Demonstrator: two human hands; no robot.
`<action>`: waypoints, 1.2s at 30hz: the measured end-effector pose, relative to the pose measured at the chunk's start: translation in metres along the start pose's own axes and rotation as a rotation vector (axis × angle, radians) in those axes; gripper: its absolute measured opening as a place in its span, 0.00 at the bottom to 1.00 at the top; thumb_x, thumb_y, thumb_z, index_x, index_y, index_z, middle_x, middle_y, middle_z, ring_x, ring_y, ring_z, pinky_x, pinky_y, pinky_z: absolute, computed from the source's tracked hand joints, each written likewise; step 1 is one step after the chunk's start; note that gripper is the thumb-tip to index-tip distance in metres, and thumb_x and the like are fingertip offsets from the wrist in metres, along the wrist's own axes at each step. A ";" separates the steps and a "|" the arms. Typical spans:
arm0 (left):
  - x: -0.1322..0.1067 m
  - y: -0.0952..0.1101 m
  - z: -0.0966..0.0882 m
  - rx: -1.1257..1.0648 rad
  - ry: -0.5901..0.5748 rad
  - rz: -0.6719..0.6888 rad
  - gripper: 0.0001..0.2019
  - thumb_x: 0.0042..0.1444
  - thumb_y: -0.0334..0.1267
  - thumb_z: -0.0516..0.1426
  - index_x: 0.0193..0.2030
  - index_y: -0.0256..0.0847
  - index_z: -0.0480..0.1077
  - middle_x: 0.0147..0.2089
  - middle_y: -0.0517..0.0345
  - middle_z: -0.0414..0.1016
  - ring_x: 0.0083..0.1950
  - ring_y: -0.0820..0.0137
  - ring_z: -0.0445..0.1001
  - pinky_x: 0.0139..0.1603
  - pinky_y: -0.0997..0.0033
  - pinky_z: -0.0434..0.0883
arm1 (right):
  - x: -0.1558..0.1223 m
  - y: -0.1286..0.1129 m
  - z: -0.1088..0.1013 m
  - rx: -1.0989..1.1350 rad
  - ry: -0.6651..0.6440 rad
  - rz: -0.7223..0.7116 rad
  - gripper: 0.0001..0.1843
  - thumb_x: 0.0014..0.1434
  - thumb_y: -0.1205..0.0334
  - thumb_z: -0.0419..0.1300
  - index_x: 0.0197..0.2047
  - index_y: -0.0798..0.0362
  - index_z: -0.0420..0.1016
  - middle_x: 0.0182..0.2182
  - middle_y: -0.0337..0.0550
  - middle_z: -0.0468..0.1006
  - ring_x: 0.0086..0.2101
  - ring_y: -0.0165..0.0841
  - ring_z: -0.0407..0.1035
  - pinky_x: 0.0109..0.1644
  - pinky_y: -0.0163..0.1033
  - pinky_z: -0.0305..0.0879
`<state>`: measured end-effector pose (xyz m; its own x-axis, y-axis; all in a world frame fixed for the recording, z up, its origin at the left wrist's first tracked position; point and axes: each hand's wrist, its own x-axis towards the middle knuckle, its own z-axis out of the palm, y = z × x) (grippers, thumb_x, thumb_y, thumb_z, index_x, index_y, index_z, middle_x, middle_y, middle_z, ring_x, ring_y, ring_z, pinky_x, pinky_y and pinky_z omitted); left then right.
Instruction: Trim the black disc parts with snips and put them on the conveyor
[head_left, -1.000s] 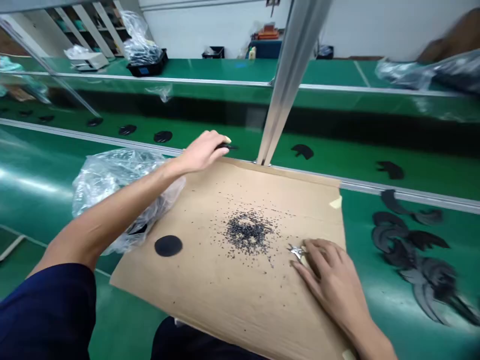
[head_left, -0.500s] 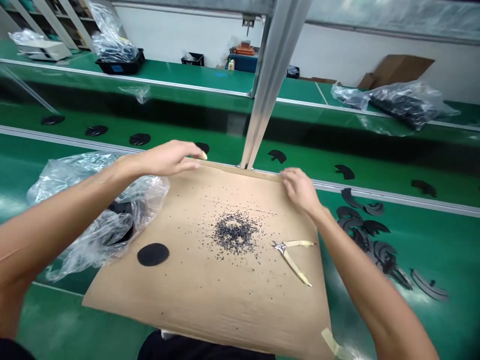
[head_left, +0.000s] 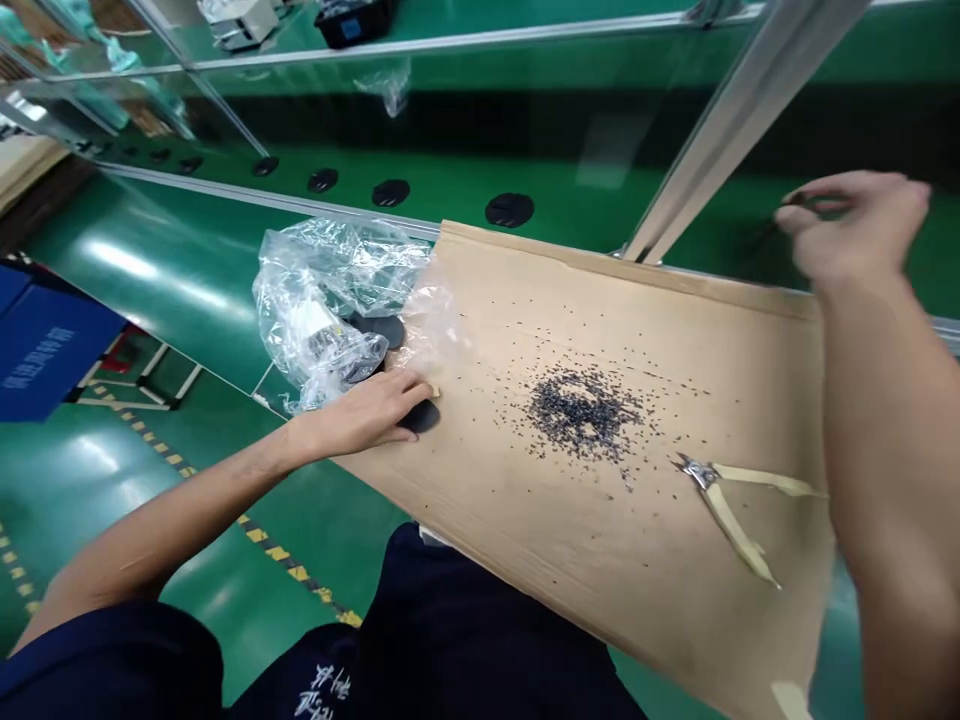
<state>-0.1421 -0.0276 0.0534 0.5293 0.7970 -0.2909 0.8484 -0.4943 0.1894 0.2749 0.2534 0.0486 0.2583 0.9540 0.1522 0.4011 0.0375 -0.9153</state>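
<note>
My left hand [head_left: 375,410] is at the left edge of the cardboard sheet [head_left: 600,540], its thumb and fingers closed about a flat black disc [head_left: 424,417]. One of its fingertips has a pale yellow cover. Over the green belt behind the sheet, my right hand [head_left: 859,225] is in a pinch, with a blurred black curved piece [head_left: 763,236] at its fingertips. Many tiny black bits [head_left: 585,410] lie scattered mid-sheet. To their right rest nippers [head_left: 701,474] with pale yellow handles, jaws apart.
A clear plastic bag [head_left: 322,270] with black discs inside lies left of the sheet. Several black round parts [head_left: 510,209] sit in a row on the belt. A metal post [head_left: 739,130] rises behind the sheet. A blue box [head_left: 52,345] stands at far left.
The view has swung left. My left hand has come from the sheet's far edge back to the disc. My right hand has gone from that edge out over the belt to a curved piece.
</note>
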 end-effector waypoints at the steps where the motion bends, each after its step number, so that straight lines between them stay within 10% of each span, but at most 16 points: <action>1: 0.002 -0.001 0.004 -0.041 0.021 -0.016 0.18 0.61 0.40 0.64 0.55 0.38 0.68 0.53 0.44 0.75 0.50 0.57 0.76 0.48 0.61 0.72 | -0.008 -0.002 -0.009 0.034 0.057 0.032 0.24 0.50 0.62 0.66 0.09 0.60 0.64 0.50 0.45 0.84 0.61 0.55 0.68 0.38 0.48 0.63; 5: 0.020 0.016 0.001 -0.349 0.178 -0.062 0.11 0.63 0.43 0.62 0.43 0.39 0.67 0.40 0.54 0.75 0.41 0.64 0.76 0.40 0.67 0.70 | -0.060 -0.011 -0.053 0.521 -0.200 0.207 0.15 0.60 0.66 0.64 0.23 0.42 0.80 0.48 0.29 0.86 0.60 0.44 0.73 0.41 0.52 0.68; 12: 0.101 0.084 -0.011 -1.190 0.361 0.034 0.11 0.67 0.45 0.57 0.45 0.41 0.62 0.31 0.62 0.70 0.29 0.75 0.73 0.28 0.75 0.70 | -0.192 -0.020 -0.063 0.626 -0.468 0.490 0.28 0.58 0.29 0.61 0.34 0.47 0.78 0.52 0.49 0.82 0.59 0.52 0.74 0.54 0.56 0.78; 16: 0.137 0.111 0.002 -1.405 0.447 0.087 0.13 0.66 0.42 0.57 0.52 0.41 0.62 0.39 0.57 0.76 0.35 0.73 0.78 0.35 0.74 0.77 | -0.234 -0.011 -0.048 0.434 -0.539 0.387 0.27 0.54 0.49 0.74 0.53 0.44 0.72 0.56 0.47 0.77 0.50 0.44 0.79 0.47 0.49 0.83; 24: 0.136 0.125 0.033 -1.284 0.571 0.114 0.13 0.62 0.41 0.64 0.49 0.41 0.68 0.43 0.56 0.81 0.44 0.70 0.82 0.42 0.73 0.79 | -0.257 0.002 -0.041 0.326 -0.555 0.299 0.22 0.53 0.48 0.74 0.46 0.49 0.78 0.36 0.39 0.78 0.27 0.28 0.70 0.30 0.36 0.74; 36: 0.135 0.129 0.041 -0.747 0.707 0.160 0.13 0.65 0.39 0.62 0.55 0.40 0.74 0.49 0.52 0.84 0.47 0.67 0.84 0.49 0.69 0.80 | -0.269 0.012 -0.037 0.240 -0.568 0.195 0.17 0.57 0.46 0.71 0.40 0.50 0.81 0.31 0.39 0.76 0.32 0.32 0.68 0.35 0.36 0.70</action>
<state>0.0397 0.0022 0.0005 0.3052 0.8820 0.3590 0.4205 -0.4631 0.7802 0.2426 -0.0132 0.0101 -0.2254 0.9563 -0.1862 0.1691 -0.1498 -0.9741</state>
